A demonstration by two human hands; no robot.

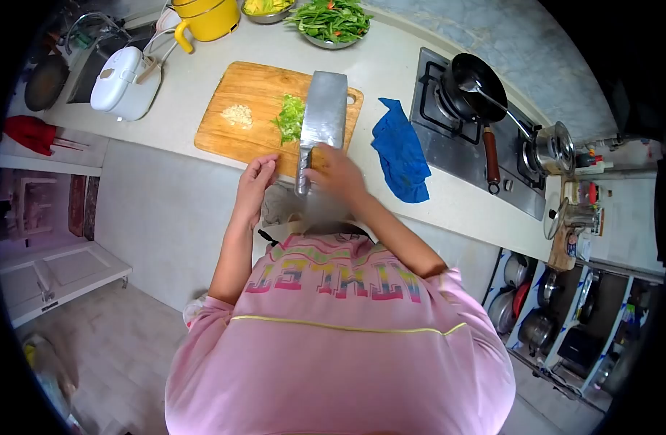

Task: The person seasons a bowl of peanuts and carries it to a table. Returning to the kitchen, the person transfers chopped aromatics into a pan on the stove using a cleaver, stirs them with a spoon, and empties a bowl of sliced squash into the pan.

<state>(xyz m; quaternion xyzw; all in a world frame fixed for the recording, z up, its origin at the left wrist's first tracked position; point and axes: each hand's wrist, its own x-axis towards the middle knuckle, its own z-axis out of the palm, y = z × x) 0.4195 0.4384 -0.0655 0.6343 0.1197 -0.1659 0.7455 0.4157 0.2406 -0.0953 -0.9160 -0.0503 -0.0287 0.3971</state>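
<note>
A metal cleaver (326,109) lies flat over the right part of the wooden cutting board (231,83), its handle pointing toward me past the board's front edge. My right hand (338,175) is beside that handle, blurred by motion, thumb and fingers apart around its right side. My left hand (256,180) is at the board's front edge, fingers loosely bent, with nothing visible in them. Chopped green vegetable (290,117) sits left of the blade, partly against it. Farther left is a small heap of minced pale bits, possibly garlic (237,116).
A blue cloth (400,150) lies between the board and the gas stove (449,148). The stove holds a black wok (469,78) and a steel pot (552,145). Behind the board are a bowl of cut greens (331,23) and a yellow pot (210,18). A white appliance (123,83) stands left.
</note>
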